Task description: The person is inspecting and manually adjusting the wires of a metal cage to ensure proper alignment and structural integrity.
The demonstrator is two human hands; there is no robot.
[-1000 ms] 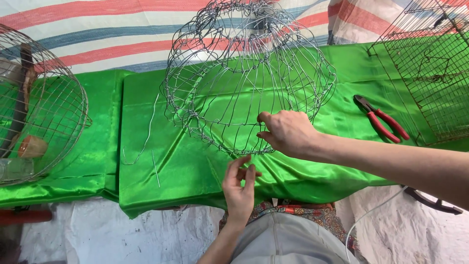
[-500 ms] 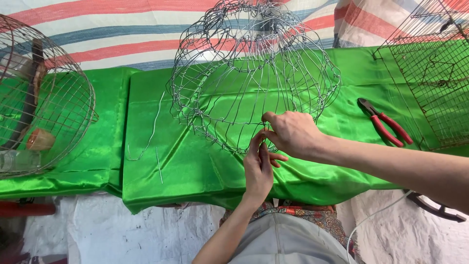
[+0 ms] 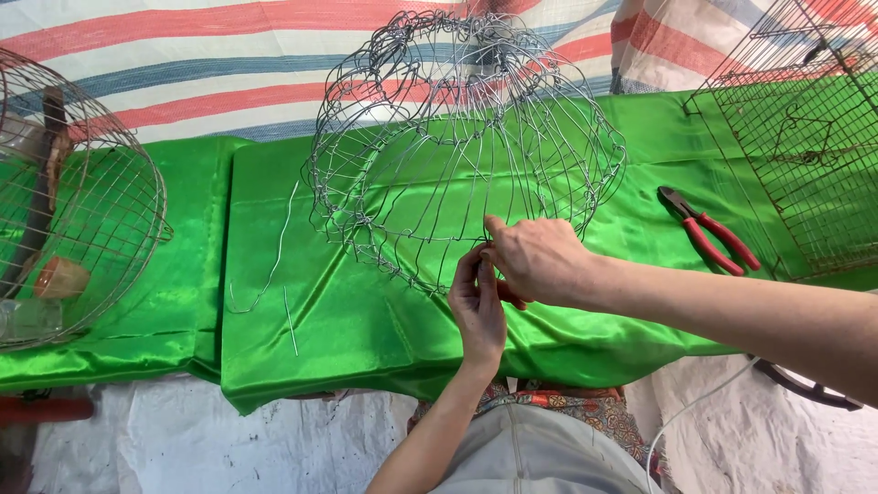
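Observation:
A dome-shaped wire cage frame [image 3: 457, 137] lies tilted on the green satin cloth [image 3: 347, 320], its open rim toward me. My right hand [image 3: 541, 261] reaches in from the right and pinches the wire at the near rim. My left hand [image 3: 476, 306] comes up from below, fingers together against the same spot of wire, touching the right hand. The exact wire strand between the fingertips is partly hidden by the fingers.
Red-handled pliers [image 3: 709, 230] lie on the cloth to the right. A rectangular mesh cage [image 3: 805, 155] stands at far right, a round wire cage [image 3: 64, 201] at far left. Loose wire pieces [image 3: 279, 265] lie left of the frame. A striped tarp hangs behind.
My left hand has risen from below the cloth edge to the frame's rim and met my right hand. The right hand stayed at the rim.

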